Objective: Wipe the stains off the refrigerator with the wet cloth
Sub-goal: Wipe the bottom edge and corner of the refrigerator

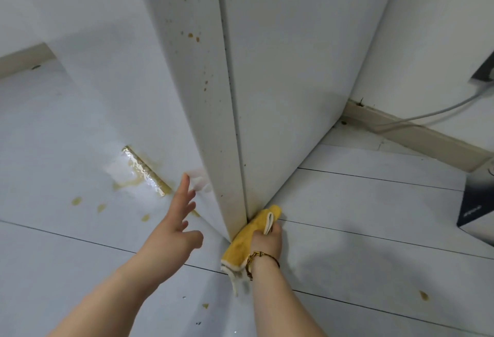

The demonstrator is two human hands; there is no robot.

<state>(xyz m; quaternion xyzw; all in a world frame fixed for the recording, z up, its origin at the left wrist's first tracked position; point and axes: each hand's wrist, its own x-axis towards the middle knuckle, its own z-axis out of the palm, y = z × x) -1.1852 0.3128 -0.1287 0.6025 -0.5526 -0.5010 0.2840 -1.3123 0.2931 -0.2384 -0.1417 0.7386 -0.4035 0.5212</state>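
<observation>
Two hands: right hand (267, 241) is gripping the wet cloth (248, 235), pressing it to the refrigerator (280, 69) corner just ahead; left hand (173, 229) is hovering alongside, fingers spread, empty. Stains (190, 35) well above both are likely needing upward strokes next.

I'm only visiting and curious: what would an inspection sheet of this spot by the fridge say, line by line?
Surface: pale floor, with a yellow-brown spill and drops at the refrigerator's foot.
Job's things: white refrigerator, brown stains speckling its door edge; yellow cloth against its bottom corner.
Clutter: dark box on the floor at the right edge.
Grips: right hand grips the cloth; left hand has its fingers spread and holds nothing.
Cables: grey cable hangs from a socket down along the wall.
Surroundings: white wall, beige baseboard.
</observation>
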